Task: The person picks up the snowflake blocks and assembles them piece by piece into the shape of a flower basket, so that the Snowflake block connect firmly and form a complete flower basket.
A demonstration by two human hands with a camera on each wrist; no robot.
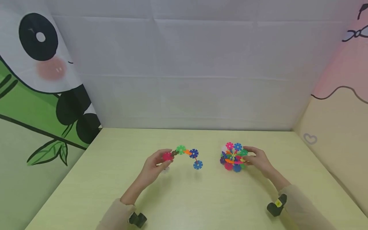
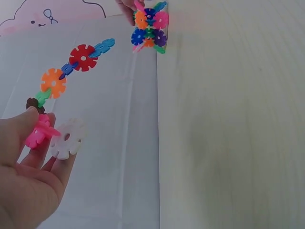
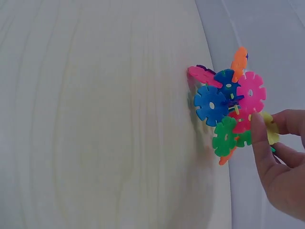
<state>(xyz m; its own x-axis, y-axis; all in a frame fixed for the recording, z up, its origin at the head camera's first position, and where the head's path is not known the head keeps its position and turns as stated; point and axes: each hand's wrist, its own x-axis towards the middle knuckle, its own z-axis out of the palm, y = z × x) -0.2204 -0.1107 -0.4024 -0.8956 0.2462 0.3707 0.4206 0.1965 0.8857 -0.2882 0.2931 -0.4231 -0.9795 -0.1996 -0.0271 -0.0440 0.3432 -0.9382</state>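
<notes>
My left hand (image 1: pixel 156 164) pinches the pink disc at one end of a chain of interlocking snowflake discs (image 1: pixel 181 149). Brown, green, orange, red and blue notched discs follow along the chain, which arches to the right above the table. A white disc (image 2: pixel 68 138) is joined by the pink end, close to my fingertips in the left wrist view. On the right, my right hand (image 1: pixel 258 159) holds a rounded cluster of snowflake discs (image 1: pixel 233 157) by its right side. In the right wrist view, thumb and fingers grip a yellow disc (image 3: pixel 270 128) at the cluster's edge.
Both hands work over a pale wood-grain table (image 1: pixel 184 198). A white cloth backdrop (image 1: pixel 184 70) rises behind its far edge. Printed cartoon panels stand at left and right, with a panda (image 1: pixel 40 64) on the left one.
</notes>
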